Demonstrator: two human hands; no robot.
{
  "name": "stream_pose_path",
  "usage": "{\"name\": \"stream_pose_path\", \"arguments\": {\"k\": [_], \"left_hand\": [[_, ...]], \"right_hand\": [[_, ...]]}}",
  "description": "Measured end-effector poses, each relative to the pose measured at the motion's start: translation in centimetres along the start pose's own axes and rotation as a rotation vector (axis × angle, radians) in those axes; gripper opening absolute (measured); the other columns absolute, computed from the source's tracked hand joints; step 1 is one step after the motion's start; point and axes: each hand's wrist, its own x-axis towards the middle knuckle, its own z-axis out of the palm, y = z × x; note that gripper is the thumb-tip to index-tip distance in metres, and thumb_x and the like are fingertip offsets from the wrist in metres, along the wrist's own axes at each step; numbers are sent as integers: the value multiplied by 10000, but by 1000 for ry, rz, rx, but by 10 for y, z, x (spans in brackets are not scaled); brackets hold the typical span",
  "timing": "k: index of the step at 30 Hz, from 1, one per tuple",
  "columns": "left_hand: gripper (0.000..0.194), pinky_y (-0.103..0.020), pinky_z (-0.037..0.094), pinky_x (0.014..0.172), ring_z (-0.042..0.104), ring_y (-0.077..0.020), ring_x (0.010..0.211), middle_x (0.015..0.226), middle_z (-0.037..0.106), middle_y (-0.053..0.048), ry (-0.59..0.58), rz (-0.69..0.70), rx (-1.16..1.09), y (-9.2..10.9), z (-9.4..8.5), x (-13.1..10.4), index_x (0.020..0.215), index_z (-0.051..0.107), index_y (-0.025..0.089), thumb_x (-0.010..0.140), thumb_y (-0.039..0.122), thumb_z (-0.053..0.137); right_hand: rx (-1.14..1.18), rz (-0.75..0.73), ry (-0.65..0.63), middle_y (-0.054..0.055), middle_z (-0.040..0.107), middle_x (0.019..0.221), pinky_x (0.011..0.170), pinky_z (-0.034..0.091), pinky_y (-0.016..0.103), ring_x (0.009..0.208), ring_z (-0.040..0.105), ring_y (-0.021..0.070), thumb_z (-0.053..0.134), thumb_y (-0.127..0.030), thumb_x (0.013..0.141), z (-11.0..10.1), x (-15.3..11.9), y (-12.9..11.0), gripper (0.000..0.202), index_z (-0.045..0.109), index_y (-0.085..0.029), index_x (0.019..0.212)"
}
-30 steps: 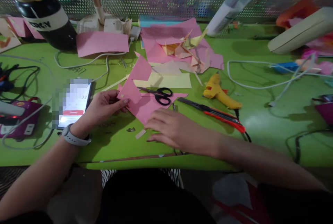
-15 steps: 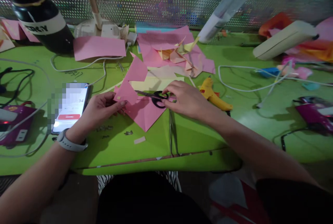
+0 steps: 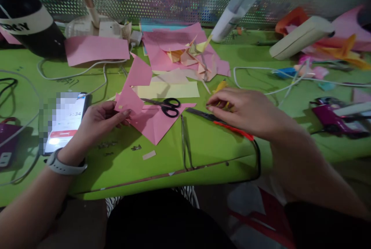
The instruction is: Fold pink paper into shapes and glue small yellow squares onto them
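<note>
Your right hand (image 3: 243, 112) has moved from the scissors (image 3: 162, 104) over to the yellow glue gun (image 3: 220, 85), right of centre, and the scissors now lie free. Its fingers are loosely curled with a small gap at the tips; they cover much of the gun, so you cannot tell whether they grip it. Just beneath that hand lies the cutter (image 3: 199, 114).

Your left hand (image 3: 100, 121), left of centre, has thumb and fingers closed on a notched pink paper (image 3: 130, 98), keeping its hold from the earlier frame. That piece reaches over a creased pink sheet (image 3: 155, 123) at centre, with the scissors across it; whether the two are joined is unclear.

As for progress, the notched outline suggests some cutting is done, and the creases suggest some folding. You see no glue on the pink piece, so any joining looks still to do. Folded paper shapes (image 3: 191, 56) at upper centre appear further along, while the pale yellow strip (image 3: 168, 90) below them lies flat. Tweezers (image 3: 183, 141) rest on the surface (image 3: 168, 156), lower centre.
</note>
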Motion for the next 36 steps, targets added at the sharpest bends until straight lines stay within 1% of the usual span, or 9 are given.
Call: {"name": "stream_pose_path", "arguments": {"k": [3,5,9,13,19,23,27,30,36], "left_hand": [[233,-211,527,572,645,-129,638,757,743,-29,-5,4,1,-1,-1,1,864,765,199,789,419,768],[220,-200,522,569,635,-118,620,728,736,-22,-7,13,7,-3,-2,2,866,764,203,794,410,769],[236,-199,527,581,653,-125,654,783,754,-31,-11,11,3,-5,-2,3,888,765,195,787,408,777],[265,-225,554,625,677,-146,706,822,760,-50,-23,-6,-33,-6,-2,3,913,758,171,790,406,772],[228,-213,538,622,662,-125,678,793,752,-51,-61,7,-66,-7,-3,2,880,756,157,802,370,764],[235,-183,505,568,632,-107,626,757,743,-40,-63,-5,-58,-7,-4,2,879,758,154,800,375,770],[235,-185,519,589,636,-112,635,723,733,-29,-53,8,-44,-4,-4,1,883,758,160,803,380,770],[242,-204,535,602,643,-122,635,723,734,-29,-21,29,-32,-1,-5,0,879,758,162,799,390,772],[235,-211,539,583,633,-120,602,692,723,-20,19,47,-43,2,-4,-1,835,754,166,778,392,786]], "right_hand": [[-52,53,-43,66,726,879,610,407,331,779,651,247,588,-332,868,-4,-6,15,141,685,-231,887],[-38,49,-58,64,725,891,630,412,329,781,649,236,575,-341,878,-5,-5,12,161,684,-227,909],[26,7,-96,79,713,1001,700,421,321,863,645,222,528,-321,909,5,21,-18,201,680,-201,963],[-53,-13,-217,108,685,963,616,370,312,792,618,220,558,-394,873,24,60,-46,257,666,-166,918],[-140,-36,-274,122,678,907,564,346,306,728,618,220,577,-473,862,35,79,-53,319,649,-165,902],[-194,-33,-329,122,691,846,543,340,300,691,627,214,574,-391,855,30,80,-56,249,660,-164,800],[-202,-15,-343,102,701,793,533,341,293,694,640,218,637,-314,773,26,84,-54,149,667,-170,751],[-34,53,-297,64,707,762,547,385,279,696,650,203,683,-304,748,21,83,-41,126,670,-179,762],[676,342,-109,21,682,720,551,512,266,579,637,135,739,-163,735,11,69,1,145,607,-177,793]]}}
